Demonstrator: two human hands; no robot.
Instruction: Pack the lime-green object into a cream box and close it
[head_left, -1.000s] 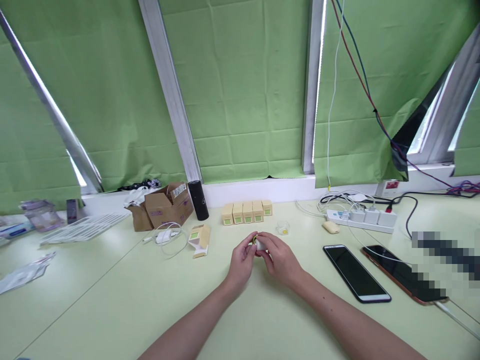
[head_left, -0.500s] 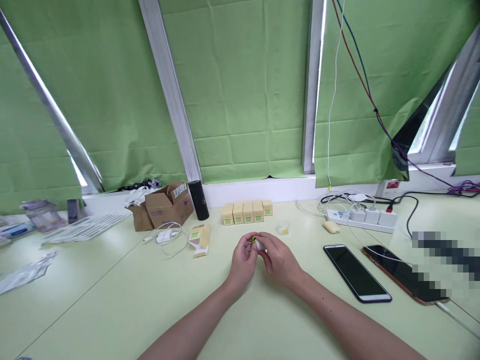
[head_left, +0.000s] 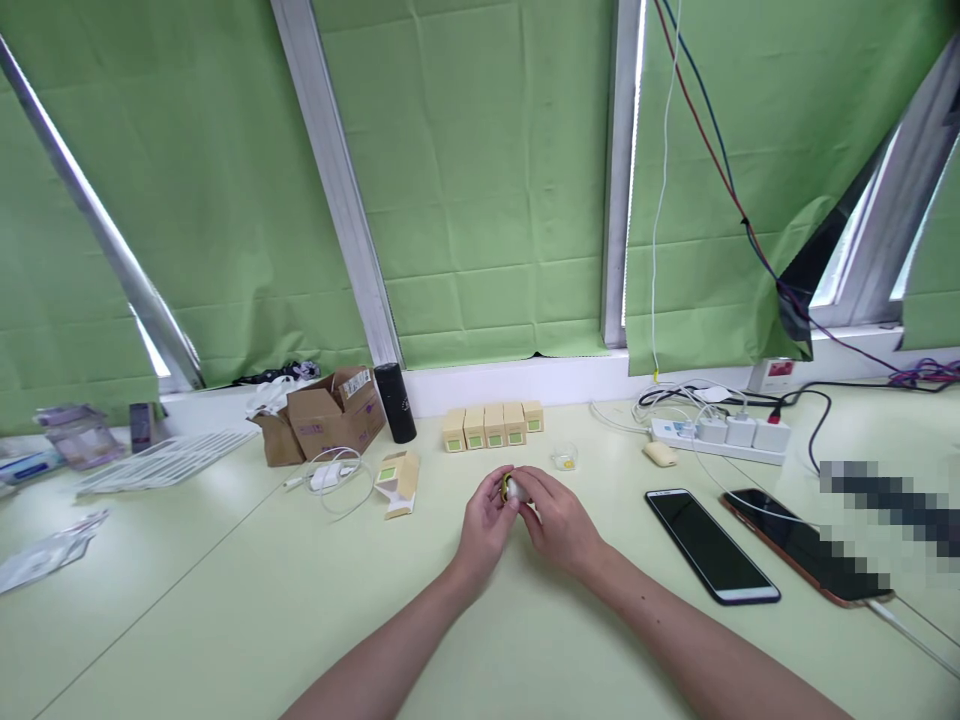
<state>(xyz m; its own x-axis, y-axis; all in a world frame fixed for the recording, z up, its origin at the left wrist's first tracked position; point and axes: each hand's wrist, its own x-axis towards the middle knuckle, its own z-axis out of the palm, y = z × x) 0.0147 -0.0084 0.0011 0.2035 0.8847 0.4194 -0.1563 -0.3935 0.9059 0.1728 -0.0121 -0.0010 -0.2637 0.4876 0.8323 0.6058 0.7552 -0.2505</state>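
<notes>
My left hand [head_left: 484,525] and my right hand [head_left: 556,517] meet over the middle of the pale green table [head_left: 225,610]. Between their fingertips they pinch a small white object with a yellow part [head_left: 513,488]; both hands are closed on it. Just behind them stands a row of several small yellow boxes [head_left: 493,425]. A small clear case with something yellow inside [head_left: 565,458] lies to the right of the hands. An opened yellow box [head_left: 398,478] lies to their left.
Two phones [head_left: 711,545] [head_left: 802,548] lie at the right, one on a cable. A white power strip [head_left: 720,435] with chargers sits behind them. A black cylinder [head_left: 395,402], a brown cardboard box [head_left: 330,415], a white charger with cable [head_left: 330,475] and a white wire rack [head_left: 169,458] are at the left.
The hands have stayed in place, with the fingers shifting slightly round the small object. The camera has tilted a little.
</notes>
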